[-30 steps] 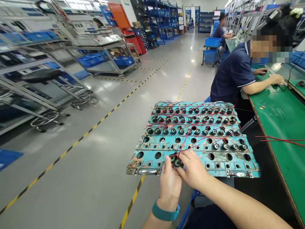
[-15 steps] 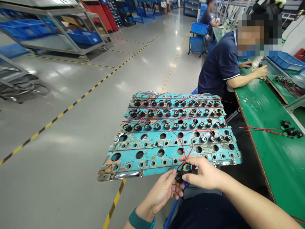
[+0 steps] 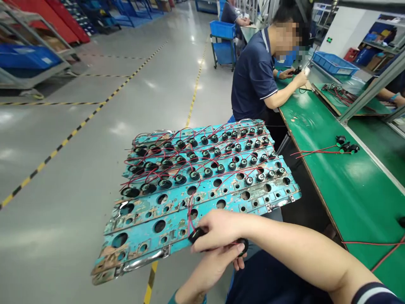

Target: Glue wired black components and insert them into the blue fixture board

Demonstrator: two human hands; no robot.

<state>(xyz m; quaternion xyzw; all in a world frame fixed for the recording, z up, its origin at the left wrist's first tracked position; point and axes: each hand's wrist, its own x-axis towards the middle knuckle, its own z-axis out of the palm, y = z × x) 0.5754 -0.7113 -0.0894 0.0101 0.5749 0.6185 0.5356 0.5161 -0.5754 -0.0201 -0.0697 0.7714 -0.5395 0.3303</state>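
My right hand [image 3: 218, 230] reaches over the near edge of a worn turquoise board [image 3: 177, 211], its fingers closed on a black cylindrical part [image 3: 196, 235] with red wires rising from it. Just below, my left hand [image 3: 213, 266] is closed on a second black cylindrical part [image 3: 243, 246], by its thumb and fingers. Round holes run in rows across the board. Its far rows hold several similar black wired parts [image 3: 194, 174], the red wires lying loosely across them. The nearer holes in front of my hands show no parts.
A green workbench [image 3: 322, 156] runs along the right, with several black wired parts [image 3: 347, 147] on it. A co-worker [image 3: 253, 76] sits at it beyond the board. Metal handles [image 3: 147, 259] stick out at the board's near edge. A cart [image 3: 31, 63] stands far left.
My view has turned right, so the board sits further left. My right hand has moved its black part away from the left hand's and over the board's near edge.
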